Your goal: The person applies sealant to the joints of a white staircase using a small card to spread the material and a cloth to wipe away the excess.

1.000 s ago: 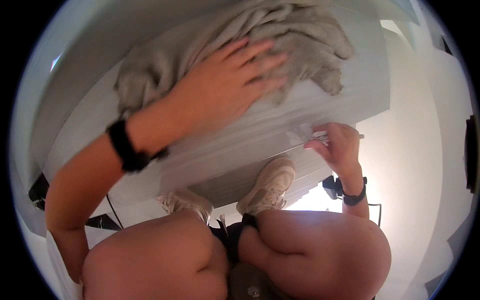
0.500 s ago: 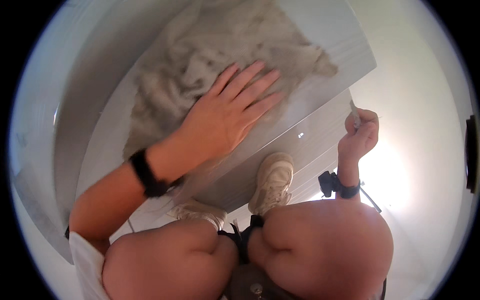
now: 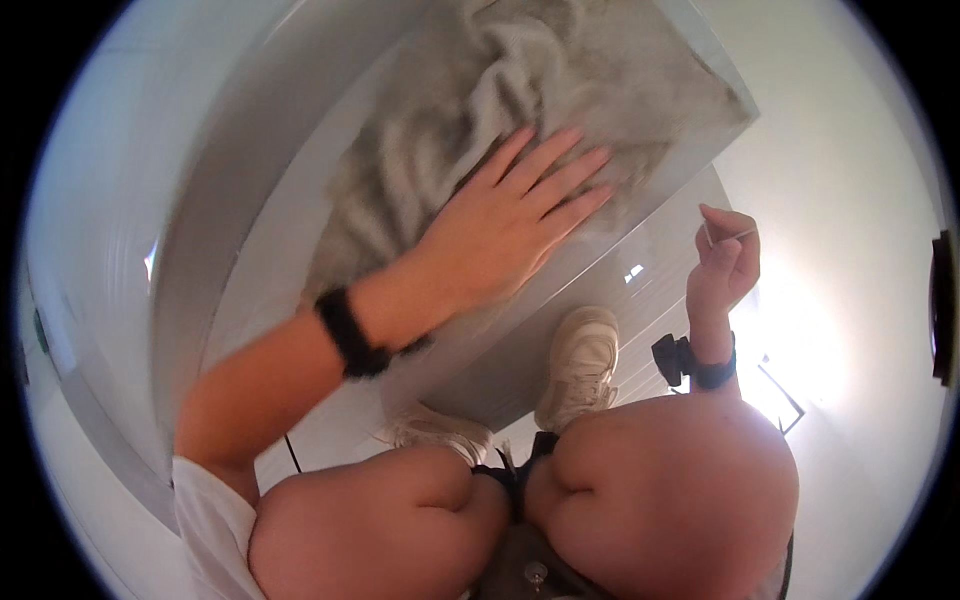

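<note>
My left hand lies flat on a grey-beige cloth, its fingers spread and stretched toward the far right. Beneath the fingertips the fabric is smooth; to the left of them it is rumpled into ridges. The cloth covers much of a glossy pale panel with a straight near edge. Off to the right, my right hand is raised beyond that edge, thumb and fingers pinched round a thin pale strip. Most of this strip is hidden by the fingers.
A curved pale wall rises along the left side of the panel. Below the panel's near edge are my shoes on a grey floor. My bent knees fill the lower part of the view. Bright light glares by my right wrist.
My left hand has slid a little to the right on the cloth, which has shifted rightward and bunched into larger folds. The strip in my right hand has turned. The whole view has shifted slightly.
</note>
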The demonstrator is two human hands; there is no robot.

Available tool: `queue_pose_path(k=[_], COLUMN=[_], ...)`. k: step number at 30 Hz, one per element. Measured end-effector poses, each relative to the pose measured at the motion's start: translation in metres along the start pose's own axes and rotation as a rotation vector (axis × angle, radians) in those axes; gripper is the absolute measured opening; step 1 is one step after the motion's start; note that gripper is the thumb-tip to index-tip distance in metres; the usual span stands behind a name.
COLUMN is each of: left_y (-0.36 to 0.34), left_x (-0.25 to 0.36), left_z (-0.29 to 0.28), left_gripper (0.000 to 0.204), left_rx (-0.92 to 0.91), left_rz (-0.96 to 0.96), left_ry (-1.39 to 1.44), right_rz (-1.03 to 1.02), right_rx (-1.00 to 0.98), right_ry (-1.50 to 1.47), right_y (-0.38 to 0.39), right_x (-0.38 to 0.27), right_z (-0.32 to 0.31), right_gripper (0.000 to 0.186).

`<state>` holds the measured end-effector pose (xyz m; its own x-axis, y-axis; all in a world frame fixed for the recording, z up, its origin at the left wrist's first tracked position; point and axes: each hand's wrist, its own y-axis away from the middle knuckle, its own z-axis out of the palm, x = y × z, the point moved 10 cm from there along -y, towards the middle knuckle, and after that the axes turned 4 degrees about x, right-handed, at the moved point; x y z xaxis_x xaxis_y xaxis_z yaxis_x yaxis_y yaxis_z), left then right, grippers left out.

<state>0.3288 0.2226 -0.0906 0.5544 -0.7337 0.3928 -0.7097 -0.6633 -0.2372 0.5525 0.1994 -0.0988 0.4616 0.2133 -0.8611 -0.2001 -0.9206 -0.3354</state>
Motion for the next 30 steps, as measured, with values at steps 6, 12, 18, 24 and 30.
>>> queue_pose_path(k=[6, 12, 18, 24, 30], left_y=[0.078, 0.044, -0.079, -0.177, -0.200], left_x=[0.006, 0.001, -0.005, -0.008, -0.013], left_z=[-0.009, 0.001, 0.029, 0.047, 0.050], left_gripper=[0.051, 0.056, 0.061, 0.053, 0.045], left_rx=[-0.233, -0.300, -0.118, 0.221, 0.420], left_rz=[-0.119, -0.094, -0.006, 0.160, 0.162], left_ry=[0.014, 0.024, -0.012, -0.073, -0.194], right_rz=[0.038, 0.085, 0.258, 0.301, 0.462], right_rx=[0.029, 0.053, 0.344, 0.467, 0.537], right_ry=[-0.098, -0.186, -0.173, -0.301, -0.418], right_y=[-0.005, -0.010, -0.007, -0.006, 0.000], right_x=[-0.009, 0.000, 0.045, 0.067, 0.067], right_z=[0.012, 0.009, -0.050, -0.081, -0.063], right_gripper=[0.042, 0.043, 0.043, 0.041, 0.039])
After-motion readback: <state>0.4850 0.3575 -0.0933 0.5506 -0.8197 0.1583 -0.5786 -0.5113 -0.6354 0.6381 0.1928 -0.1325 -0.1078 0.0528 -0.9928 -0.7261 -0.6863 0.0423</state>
